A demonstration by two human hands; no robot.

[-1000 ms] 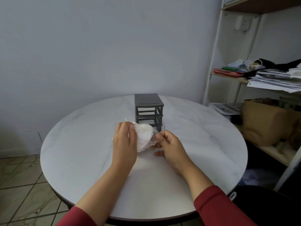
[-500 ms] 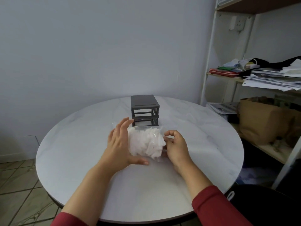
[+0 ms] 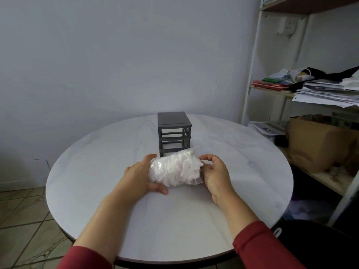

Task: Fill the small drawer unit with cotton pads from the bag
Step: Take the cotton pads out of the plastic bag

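Observation:
A clear plastic bag of white cotton pads [image 3: 175, 168] lies on its side between my hands, just above the round white marble table [image 3: 97, 181]. My left hand [image 3: 139, 176] cups the bag's left end from below. My right hand [image 3: 215, 172] grips its right end, fingers curled over the plastic. Directly behind the bag stands the small dark grey drawer unit [image 3: 173, 133]. Its frame shows open slots, and the bag hides its lowest part.
A white metal shelf rack [image 3: 252, 74] stands to the right, holding stacked papers [image 3: 326, 92] and a brown paper bag [image 3: 318, 144]. A plain wall rises behind the table. Tiled floor [image 3: 23, 214] lies at lower left.
The bag has turned from bunched upright to lying sideways between both hands. My left hand slid under its left end; my right hand took hold of the right end.

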